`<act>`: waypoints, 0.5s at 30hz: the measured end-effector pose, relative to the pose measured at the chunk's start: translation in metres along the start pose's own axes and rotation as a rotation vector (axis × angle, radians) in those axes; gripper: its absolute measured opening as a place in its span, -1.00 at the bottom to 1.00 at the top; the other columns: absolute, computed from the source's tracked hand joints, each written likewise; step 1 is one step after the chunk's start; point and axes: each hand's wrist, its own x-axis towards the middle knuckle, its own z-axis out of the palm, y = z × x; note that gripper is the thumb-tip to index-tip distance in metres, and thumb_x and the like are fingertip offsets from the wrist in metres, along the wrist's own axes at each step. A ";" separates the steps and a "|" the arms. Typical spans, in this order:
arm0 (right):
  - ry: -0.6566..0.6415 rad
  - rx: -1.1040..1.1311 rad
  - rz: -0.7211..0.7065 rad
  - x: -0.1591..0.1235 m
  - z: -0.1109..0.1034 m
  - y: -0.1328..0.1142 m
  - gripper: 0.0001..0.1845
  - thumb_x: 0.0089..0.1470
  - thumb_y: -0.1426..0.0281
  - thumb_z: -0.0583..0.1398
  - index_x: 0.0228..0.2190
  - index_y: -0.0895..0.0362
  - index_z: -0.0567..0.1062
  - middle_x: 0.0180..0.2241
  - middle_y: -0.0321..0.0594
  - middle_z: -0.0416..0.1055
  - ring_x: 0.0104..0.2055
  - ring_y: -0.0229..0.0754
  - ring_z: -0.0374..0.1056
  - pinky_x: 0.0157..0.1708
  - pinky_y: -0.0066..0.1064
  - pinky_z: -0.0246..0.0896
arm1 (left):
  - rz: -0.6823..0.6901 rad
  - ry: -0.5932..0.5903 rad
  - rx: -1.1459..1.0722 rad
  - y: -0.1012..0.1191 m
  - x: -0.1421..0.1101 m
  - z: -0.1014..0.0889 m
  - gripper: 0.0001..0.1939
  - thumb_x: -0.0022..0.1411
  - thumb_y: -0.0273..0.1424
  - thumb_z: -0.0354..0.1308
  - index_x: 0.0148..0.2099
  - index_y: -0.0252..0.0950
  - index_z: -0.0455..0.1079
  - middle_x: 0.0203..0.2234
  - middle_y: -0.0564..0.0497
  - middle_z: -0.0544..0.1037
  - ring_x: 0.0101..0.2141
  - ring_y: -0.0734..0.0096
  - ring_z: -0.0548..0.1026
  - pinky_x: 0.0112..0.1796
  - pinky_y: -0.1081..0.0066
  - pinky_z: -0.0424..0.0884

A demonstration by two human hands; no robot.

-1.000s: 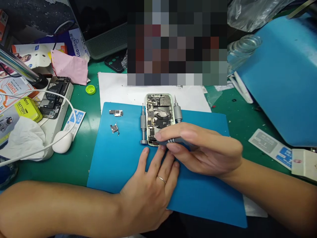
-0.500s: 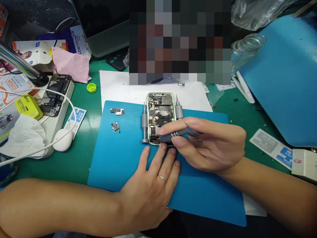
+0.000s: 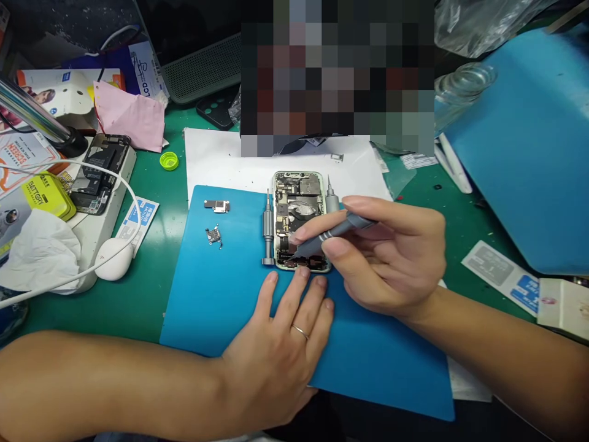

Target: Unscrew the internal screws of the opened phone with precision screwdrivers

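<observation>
An opened smartphone [image 3: 301, 209] with bare inner parts lies on the blue mat [image 3: 202, 301]. My left hand [image 3: 285, 337] lies palm down below it, fingers spread, the middle fingertip at the phone's bottom edge. Over the phone's lower right part, my right hand [image 3: 391, 258] pinches grey tweezers [image 3: 317, 242] with light ridges. Their tip points at the phone's lower end; whether it touches cannot be made out. One grey screwdriver [image 3: 267, 230] stands close along the phone's left side; another screwdriver [image 3: 331, 197] is on the right, partly hidden by my right hand.
Two small phone parts, a metal-covered piece [image 3: 217, 206] and a bracket-like piece [image 3: 214, 236], lie on the mat's left. Further left are a white cable plug [image 3: 113, 259], another opened phone [image 3: 102, 175] and a green cap [image 3: 169, 161]. A blue sheet [image 3: 519, 166] lies right.
My right hand has risen slightly and turned, so the tweezers slant more steeply, with the tip still over the phone's lower end. My left hand stays in place.
</observation>
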 end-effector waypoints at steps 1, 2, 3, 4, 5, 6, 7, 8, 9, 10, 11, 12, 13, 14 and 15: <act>-0.006 0.000 -0.005 0.000 0.000 0.000 -0.36 0.22 0.60 0.19 0.25 -0.10 0.35 -0.24 -0.22 0.60 -0.28 -0.13 0.61 -0.37 -0.31 0.63 | 0.000 -0.004 -0.001 0.000 0.000 0.000 -0.02 0.28 0.07 0.12 0.47 -0.55 0.05 0.46 -0.42 -0.01 0.43 -0.35 -0.06 0.30 -0.19 -0.02; -0.012 0.002 -0.010 0.001 0.000 0.000 -0.35 0.21 0.60 0.20 0.26 -0.09 0.34 -0.24 -0.22 0.60 -0.27 -0.13 0.61 -0.38 -0.32 0.63 | 0.000 -0.006 -0.004 0.000 0.000 0.000 -0.02 0.28 0.07 0.12 0.47 -0.55 0.05 0.46 -0.42 -0.01 0.43 -0.35 -0.06 0.30 -0.19 -0.02; -0.022 0.004 -0.016 0.001 -0.001 0.000 -0.34 0.21 0.61 0.20 0.26 -0.07 0.33 -0.23 -0.22 0.61 -0.27 -0.14 0.61 -0.38 -0.33 0.64 | 0.000 -0.006 -0.007 0.000 0.000 0.000 -0.02 0.28 0.06 0.12 0.48 -0.56 0.04 0.46 -0.42 -0.01 0.43 -0.36 -0.07 0.30 -0.20 -0.02; -0.034 -0.001 -0.017 0.001 -0.002 0.000 -0.32 0.20 0.61 0.20 0.28 -0.07 0.32 -0.23 -0.23 0.61 -0.27 -0.15 0.61 -0.38 -0.34 0.64 | 0.000 -0.006 -0.011 0.000 0.000 0.000 -0.01 0.29 0.06 0.12 0.48 -0.57 0.03 0.46 -0.42 -0.02 0.43 -0.36 -0.07 0.30 -0.20 -0.02; -0.053 -0.010 -0.023 0.001 -0.003 -0.001 -0.30 0.20 0.62 0.20 0.29 -0.07 0.30 -0.22 -0.23 0.61 -0.26 -0.16 0.61 -0.37 -0.35 0.64 | 0.000 -0.006 -0.015 0.000 0.000 0.000 0.00 0.28 0.06 0.12 0.48 -0.58 0.02 0.46 -0.43 -0.02 0.43 -0.36 -0.07 0.30 -0.20 -0.03; -0.076 -0.025 -0.035 0.001 -0.004 -0.001 -0.27 0.20 0.63 0.19 0.31 -0.08 0.28 -0.21 -0.23 0.62 -0.24 -0.17 0.61 -0.35 -0.36 0.65 | 0.000 -0.007 -0.018 0.000 0.000 0.000 0.01 0.28 0.06 0.13 0.48 -0.58 0.01 0.46 -0.43 -0.02 0.43 -0.36 -0.07 0.30 -0.21 -0.03; -0.101 -0.041 -0.056 0.001 -0.006 -0.002 -0.25 0.19 0.65 0.18 0.33 -0.07 0.25 -0.19 -0.21 0.62 -0.22 -0.16 0.61 -0.32 -0.36 0.65 | 0.001 -0.008 -0.021 0.000 0.000 0.000 0.01 0.28 0.07 0.14 0.48 -0.59 0.01 0.45 -0.43 -0.02 0.43 -0.37 -0.07 0.30 -0.21 -0.03; -0.133 -0.057 -0.086 0.002 -0.008 -0.002 -0.22 0.19 0.66 0.17 0.35 -0.05 0.23 -0.17 -0.18 0.63 -0.19 -0.15 0.62 -0.30 -0.35 0.65 | 0.003 -0.009 -0.024 0.000 0.000 0.000 0.02 0.27 0.07 0.14 0.48 -0.59 0.01 0.45 -0.43 -0.01 0.43 -0.37 -0.06 0.30 -0.21 -0.04; -0.167 -0.073 -0.125 0.002 -0.009 -0.003 -0.20 0.18 0.67 0.18 0.36 -0.01 0.21 -0.15 -0.14 0.63 -0.16 -0.13 0.61 -0.29 -0.33 0.66 | 0.004 -0.011 -0.028 0.001 0.000 0.000 0.02 0.27 0.07 0.15 0.48 -0.59 0.02 0.45 -0.43 -0.01 0.42 -0.36 -0.06 0.30 -0.21 -0.04; -0.196 -0.092 -0.166 0.003 -0.011 -0.004 -0.19 0.16 0.68 0.20 0.36 0.02 0.20 -0.13 -0.09 0.63 -0.14 -0.10 0.61 -0.28 -0.29 0.66 | 0.004 -0.012 -0.033 0.001 0.000 0.001 0.02 0.26 0.08 0.15 0.47 -0.59 0.02 0.45 -0.43 0.00 0.42 -0.36 -0.06 0.30 -0.21 -0.03; -0.215 -0.115 -0.203 0.005 -0.012 -0.004 -0.19 0.15 0.67 0.22 0.36 0.05 0.20 -0.13 -0.06 0.63 -0.13 -0.08 0.61 -0.28 -0.27 0.65 | 0.005 -0.011 -0.037 0.001 0.000 0.001 0.03 0.26 0.08 0.15 0.47 -0.59 0.02 0.45 -0.42 0.00 0.42 -0.36 -0.05 0.30 -0.21 -0.03; -0.224 -0.143 -0.232 0.006 -0.013 -0.005 -0.19 0.15 0.67 0.24 0.35 0.05 0.21 -0.13 -0.06 0.63 -0.13 -0.07 0.61 -0.30 -0.25 0.65 | 0.004 -0.008 -0.040 0.001 0.000 0.001 0.03 0.25 0.08 0.16 0.47 -0.59 0.02 0.45 -0.42 0.01 0.42 -0.36 -0.05 0.29 -0.21 -0.03; -0.225 -0.172 -0.261 0.007 -0.014 -0.005 -0.20 0.14 0.65 0.26 0.35 0.05 0.23 -0.14 -0.07 0.63 -0.15 -0.07 0.60 -0.32 -0.25 0.64 | 0.002 -0.005 -0.040 0.001 0.000 0.001 0.04 0.25 0.09 0.16 0.47 -0.59 0.02 0.45 -0.41 0.02 0.42 -0.36 -0.05 0.29 -0.20 -0.03; -0.215 -0.199 -0.280 0.008 -0.014 -0.005 -0.21 0.14 0.63 0.28 0.33 0.05 0.25 -0.16 -0.08 0.62 -0.17 -0.07 0.60 -0.34 -0.26 0.63 | -0.001 -0.001 -0.038 0.001 0.000 0.001 0.04 0.24 0.09 0.17 0.47 -0.59 0.03 0.45 -0.41 0.02 0.42 -0.36 -0.05 0.29 -0.20 -0.03; -0.198 -0.222 -0.290 0.009 -0.015 -0.005 -0.22 0.14 0.60 0.30 0.33 0.04 0.26 -0.17 -0.10 0.61 -0.19 -0.08 0.59 -0.36 -0.27 0.62 | -0.003 0.006 -0.035 0.001 0.000 0.001 0.05 0.24 0.09 0.18 0.47 -0.59 0.03 0.44 -0.41 0.04 0.42 -0.36 -0.05 0.29 -0.21 -0.04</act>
